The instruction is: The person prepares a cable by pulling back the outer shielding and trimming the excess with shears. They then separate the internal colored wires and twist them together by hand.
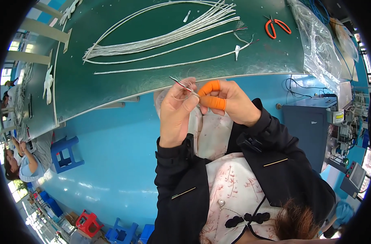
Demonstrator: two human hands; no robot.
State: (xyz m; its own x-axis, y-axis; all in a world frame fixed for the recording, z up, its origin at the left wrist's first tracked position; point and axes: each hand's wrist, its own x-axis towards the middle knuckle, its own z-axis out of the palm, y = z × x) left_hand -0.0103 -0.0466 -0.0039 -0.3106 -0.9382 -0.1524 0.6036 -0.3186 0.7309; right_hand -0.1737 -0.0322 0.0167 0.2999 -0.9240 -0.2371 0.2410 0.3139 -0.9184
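Just beyond the table's near edge, my two hands work close together on the end of a shielded cable (186, 86). Its dark and reddish inner wires stick out to the upper left, with fine loose strands beside them. My left hand (173, 118) pinches the cable between thumb and fingers. From the other side my right hand (236, 103) grips it, orange finger covers (214, 101) on its thumb and index finger. The fingertips hide the exact point of contact. On the green table (124, 87) lies a bundle of silvery cables (153, 45), with two single cables nearer to me.
Orange-handled cutters (273, 22) lie at the table's far right, near clear plastic bags (319, 53). White gloves (48, 85) lie at the left. A dark cabinet (305, 122) stands right; a blue stool (67, 154) and a seated person (29, 162) are left.
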